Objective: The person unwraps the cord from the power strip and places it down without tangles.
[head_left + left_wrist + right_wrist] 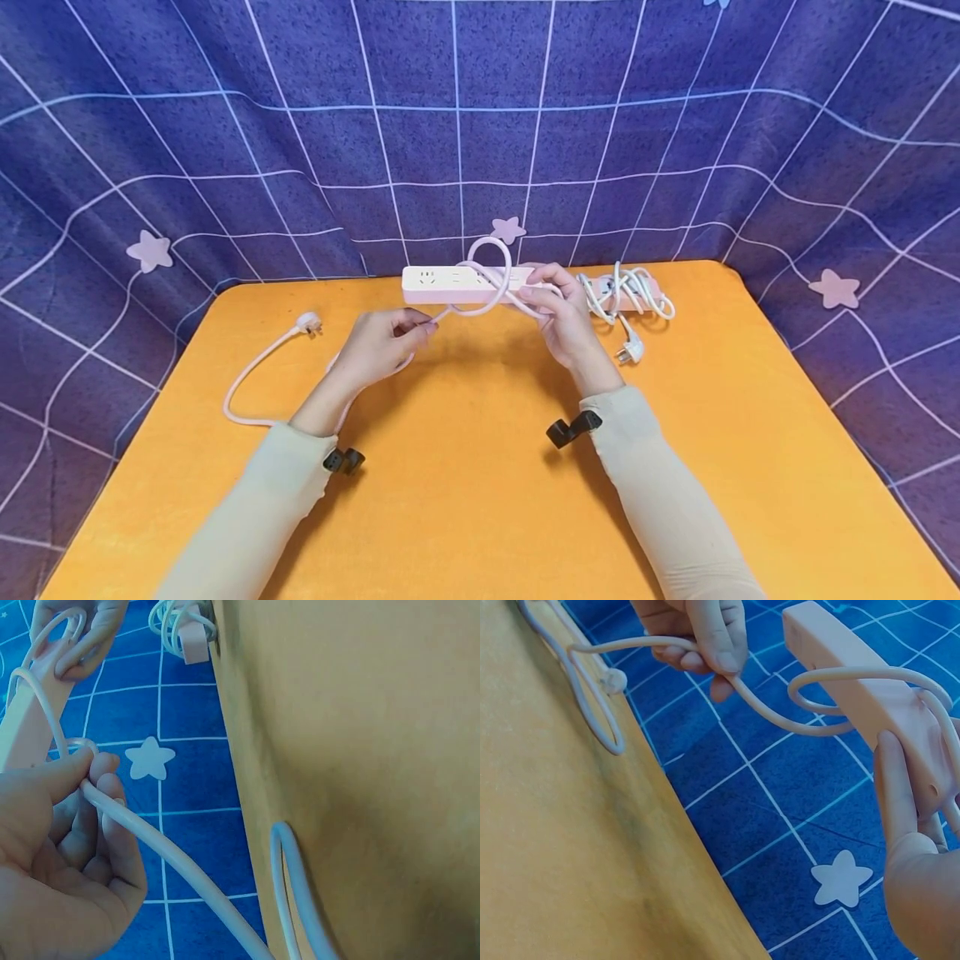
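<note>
A white-and-pink power strip (438,286) is held up over the back of the table, its sockets toward the head camera. My right hand (562,321) grips it at its right end. Its pale pink cord (507,265) loops around the strip's body near that hand. Between thumb and fingers, my left hand (386,346) pinches the cord just below the strip's left part. From there the cord (180,859) hangs down past the left wrist. The cord's plug (307,322) lies on the table at the left.
A second pink power strip (645,302), wrapped in its own white cord, lies at the table's back right. Its plug (632,346) points toward the front. The orange table (480,500) meets a blue gridded curtain (480,142) with star shapes behind.
</note>
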The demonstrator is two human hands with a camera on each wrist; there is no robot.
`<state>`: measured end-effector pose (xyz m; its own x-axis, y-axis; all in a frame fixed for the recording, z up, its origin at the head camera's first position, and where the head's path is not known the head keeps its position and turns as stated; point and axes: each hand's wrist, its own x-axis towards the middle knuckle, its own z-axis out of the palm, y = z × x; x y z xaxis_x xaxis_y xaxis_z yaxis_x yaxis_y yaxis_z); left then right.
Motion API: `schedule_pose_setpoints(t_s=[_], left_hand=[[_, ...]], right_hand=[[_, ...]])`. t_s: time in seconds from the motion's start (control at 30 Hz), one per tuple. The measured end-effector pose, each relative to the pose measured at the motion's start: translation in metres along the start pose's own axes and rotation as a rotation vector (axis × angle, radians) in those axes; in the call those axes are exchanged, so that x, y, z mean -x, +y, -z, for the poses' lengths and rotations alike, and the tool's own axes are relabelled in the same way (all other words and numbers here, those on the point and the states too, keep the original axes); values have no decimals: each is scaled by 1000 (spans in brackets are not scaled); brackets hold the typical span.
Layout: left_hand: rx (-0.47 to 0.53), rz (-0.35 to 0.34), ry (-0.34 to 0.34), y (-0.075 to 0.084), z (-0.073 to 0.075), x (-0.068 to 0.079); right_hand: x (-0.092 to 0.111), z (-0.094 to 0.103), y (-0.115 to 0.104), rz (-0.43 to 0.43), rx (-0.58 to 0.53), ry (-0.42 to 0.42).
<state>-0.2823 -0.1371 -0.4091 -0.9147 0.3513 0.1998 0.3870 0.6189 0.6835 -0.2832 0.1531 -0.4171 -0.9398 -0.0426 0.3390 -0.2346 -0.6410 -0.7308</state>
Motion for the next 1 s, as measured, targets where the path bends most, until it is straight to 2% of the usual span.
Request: schedule_pose_setpoints(t_s=[0.2, 0.5, 1.0], left_hand=[[-20, 12, 28, -4, 7, -4], [-85, -47, 75, -3, 14, -9], [-100, -22, 139, -6, 30, -18]], right_hand=[[0, -1, -1, 3, 5, -6], [0, 0, -1, -10, 17, 1], [1, 1, -2, -21, 55, -36]])
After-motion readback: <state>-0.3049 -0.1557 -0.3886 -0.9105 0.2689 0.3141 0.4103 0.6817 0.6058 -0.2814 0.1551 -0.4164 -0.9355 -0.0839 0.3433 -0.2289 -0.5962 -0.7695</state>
